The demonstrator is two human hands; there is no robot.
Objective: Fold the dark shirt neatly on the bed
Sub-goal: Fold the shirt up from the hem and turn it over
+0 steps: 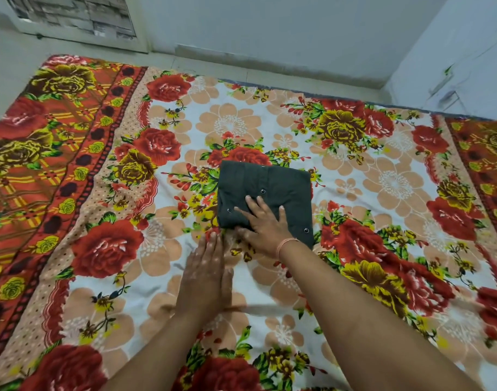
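The dark shirt lies folded square mid-bed on the floral bedsheet, the right hand pressing its near edge with spread fingers and the left hand flat beside it, fingers together; a careless lift-off could drag the top fold askew.

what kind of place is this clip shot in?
Most likely a bedroom in a home: a wide floral-sheeted bed fills the view, a folded dark shirt lies on it, and plain pale walls stand close behind.

Pale wall behind; white-framed window panel top left.
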